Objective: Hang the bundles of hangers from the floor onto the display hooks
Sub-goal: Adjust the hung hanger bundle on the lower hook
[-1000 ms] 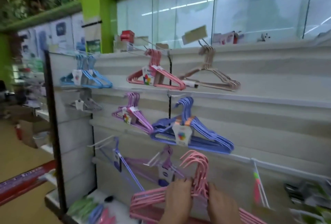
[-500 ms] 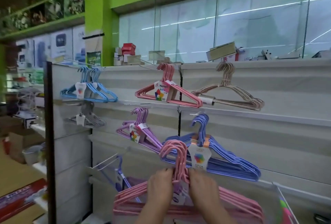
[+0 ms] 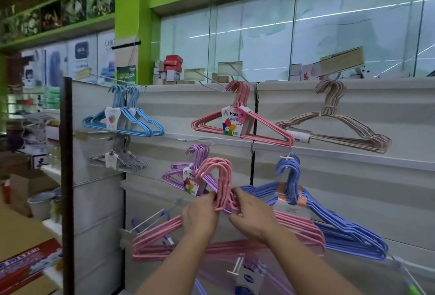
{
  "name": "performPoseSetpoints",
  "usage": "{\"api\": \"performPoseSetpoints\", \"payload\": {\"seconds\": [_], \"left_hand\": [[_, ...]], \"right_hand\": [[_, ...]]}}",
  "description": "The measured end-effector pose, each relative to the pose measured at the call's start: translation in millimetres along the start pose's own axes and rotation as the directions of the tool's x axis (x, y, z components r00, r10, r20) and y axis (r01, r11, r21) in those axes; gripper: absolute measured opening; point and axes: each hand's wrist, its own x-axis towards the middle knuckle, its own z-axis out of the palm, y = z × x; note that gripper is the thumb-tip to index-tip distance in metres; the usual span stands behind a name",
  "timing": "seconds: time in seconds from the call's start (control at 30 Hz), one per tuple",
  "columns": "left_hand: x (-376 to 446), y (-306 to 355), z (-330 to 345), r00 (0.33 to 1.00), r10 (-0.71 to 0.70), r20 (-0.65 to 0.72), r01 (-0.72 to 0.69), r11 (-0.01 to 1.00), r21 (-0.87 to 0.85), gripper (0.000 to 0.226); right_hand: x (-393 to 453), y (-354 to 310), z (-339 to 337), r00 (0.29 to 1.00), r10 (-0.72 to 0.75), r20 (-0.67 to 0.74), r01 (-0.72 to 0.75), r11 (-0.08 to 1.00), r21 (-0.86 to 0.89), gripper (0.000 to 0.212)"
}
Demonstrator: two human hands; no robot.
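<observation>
now the pink hanger bundle [image 3: 221, 231], risen from low on the rack, is hanging before the purple hangers [image 3: 188, 172], necks pinched by left hand [image 3: 200, 218] and right hand [image 3: 253, 217], nearing a peg.

Pink bundle [image 3: 221, 184]: hooks sit in front of purple set [image 3: 200, 153], overlapping it. Blue set [image 3: 292, 177] close on the R. Gap betw. purple and blue hooks is narrow, w/ bare panel [image 3: 266, 167] behind it. Upper pink set [image 3: 244, 127] hangs just above that gap, its low edge near the blue hook. Wire peg [image 3: 150, 219], lower L, juts out, shaft mostly bare, just above bundle's L shoulder. Tagged peg [image 3: 235, 268] pokes out low, centre. Wide bare panel R of blue set, under beige set [image 3: 334, 125]. Black post [image 3: 67, 177] closes L edge.
</observation>
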Motion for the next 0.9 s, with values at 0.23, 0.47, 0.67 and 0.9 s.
{"api": "performPoseSetpoints", "payload": {"seconds": [0.23, 0.47, 0.67, 0.9], "left_hand": [[29.6, -5.9, 2.1, 1.000, -0.007, 0.020, 0.006, 1.000, 0.021, 0.019], [61.4, -32.1, 2.0, 0.999, 0.041, 0.017, -0.042, 0.996, 0.084, 0.021], [98.3, -57.1, -6.4, 0.985, 0.166, 0.035, -0.169, 0.980, 0.101, 0.023], [134.8, -83.1, -11.1, 0.960, 0.275, -0.054, -0.272, 0.961, 0.056, 0.035]], "right_hand": [[32.6, 6.5, 11.5, 0.999, 0.012, -0.032, -0.019, 0.971, -0.239, 0.027], [69.8, -6.2, 12.1, 0.963, 0.180, 0.199, -0.247, 0.884, 0.397, 0.025], [104.4, -26.1, 10.0, 0.908, 0.357, 0.217, -0.409, 0.647, 0.643, 0.015], [136.8, -51.3, 6.0, 0.830, 0.532, 0.168, -0.494, 0.562, 0.663, 0.012]]}}
